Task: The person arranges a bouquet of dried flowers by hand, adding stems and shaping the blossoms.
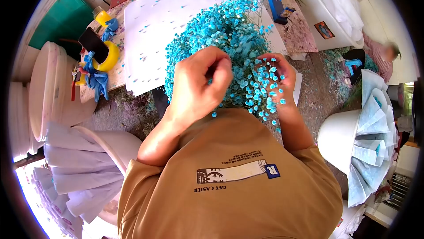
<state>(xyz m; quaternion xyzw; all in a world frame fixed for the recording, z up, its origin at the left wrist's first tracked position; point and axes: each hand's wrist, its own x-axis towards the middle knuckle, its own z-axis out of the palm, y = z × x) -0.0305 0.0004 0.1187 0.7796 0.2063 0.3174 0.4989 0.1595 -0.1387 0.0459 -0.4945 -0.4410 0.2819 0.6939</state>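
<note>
A large bunch of blue baby's breath (207,29) lies in front of me, partly over white paper sheets (150,22) strewn with small blue petals. My left hand (201,82) is closed over the near side of the bunch, thumb curled toward the fingers; what they pinch is hidden. On the right, my right hand (282,78) has its fingers bent around a loose sprig of baby's breath (260,91), whose blossoms hang down between my hands. The stems are mostly hidden by blossoms and hands.
At the left stand a phone (94,45) and a yellow tape roll (107,57). A blue tape dispenser (276,7) sits back right. White tubs with wrapped bundles (375,124) flank me. Another person (380,58) is at the far right.
</note>
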